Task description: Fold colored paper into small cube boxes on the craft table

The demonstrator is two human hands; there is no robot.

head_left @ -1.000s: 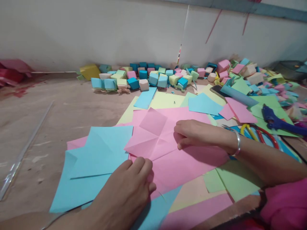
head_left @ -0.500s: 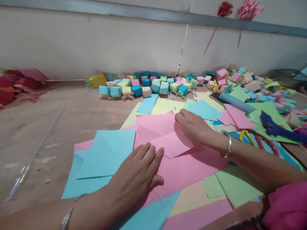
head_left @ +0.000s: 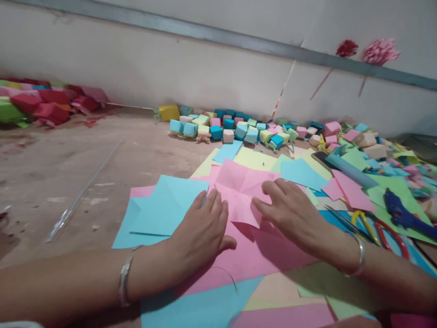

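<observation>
A square of pink paper (head_left: pixel 239 182) with crossing creases lies partly raised on a larger pink sheet (head_left: pixel 246 259). Flat and with fingers stretched, my left hand (head_left: pixel 203 228) rests beside the creased paper's left edge, partly over the blue sheets (head_left: pixel 167 205). My right hand (head_left: pixel 290 209) is at the paper's right side; its thumb and bent forefinger stand apart, the thumb tip against or just over the paper. Its other fingers are partly hidden.
Small coloured paper cubes (head_left: pixel 228 135) line the wall base. Red paper shapes (head_left: pixel 53 111) are heaped at far left. On the right lie scissors (head_left: pixel 392 237), a blue glue gun (head_left: pixel 406 212) and paper scraps. A clear strip (head_left: pixel 85 189) lies at left.
The pink paper, folded over earlier, is now spread open with its creases showing. My right hand's fingers have parted from their pinch. The camera view has shifted left and tilted.
</observation>
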